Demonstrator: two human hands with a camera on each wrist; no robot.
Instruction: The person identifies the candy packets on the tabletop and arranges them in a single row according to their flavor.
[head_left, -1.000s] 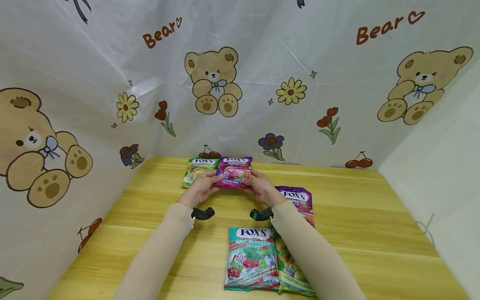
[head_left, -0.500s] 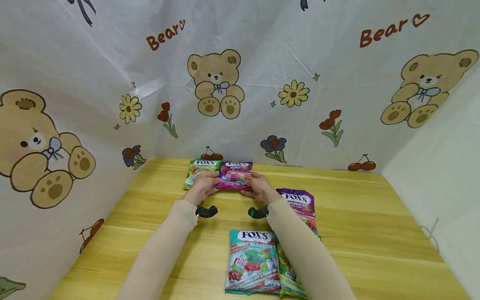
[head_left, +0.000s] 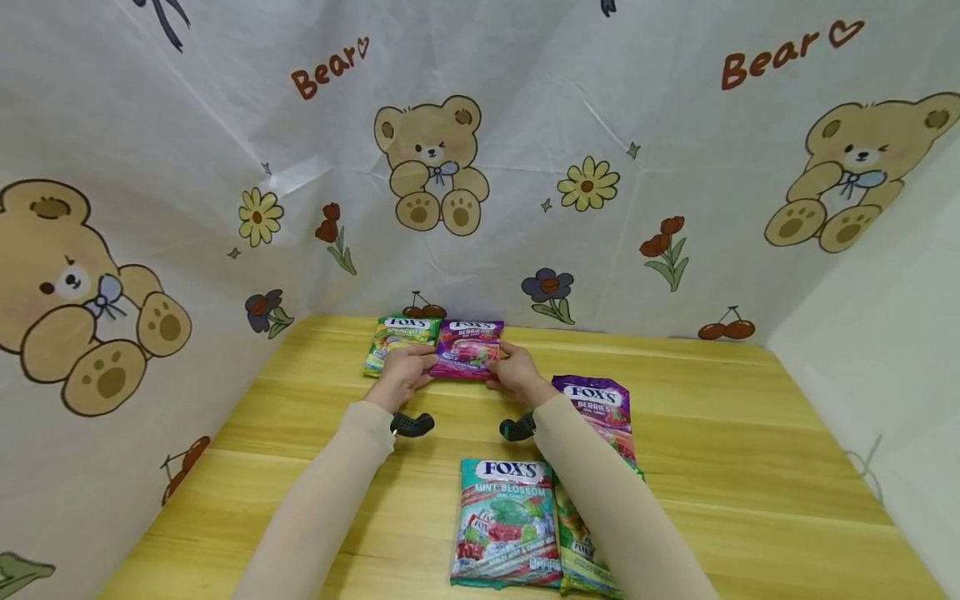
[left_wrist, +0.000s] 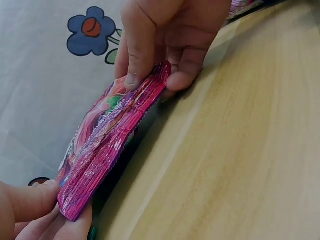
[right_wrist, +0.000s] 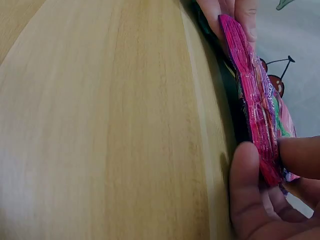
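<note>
We see a hanging cloth (head_left: 510,275) lettered "Bear" twice. Back left on the worktop (head_left: 697,417) lies a green FOX'S pack (head_left: 381,335). Beside it, the left hand (head_left: 407,371) pinches one near corner of a purple FOX'S Berries pack (head_left: 468,346); only the wrist views show fingers beneath its pink crimped edge. Nearer us lies a turquoise FOX'S Mint Blossom pack (head_left: 506,525). The right hand (head_left: 517,372) pinches the opposite near corner. Farther right, a sleeve (head_left: 611,500) partly covers a yellow-green pack (head_left: 581,554) and another Berries pack (head_left: 596,396).
</note>
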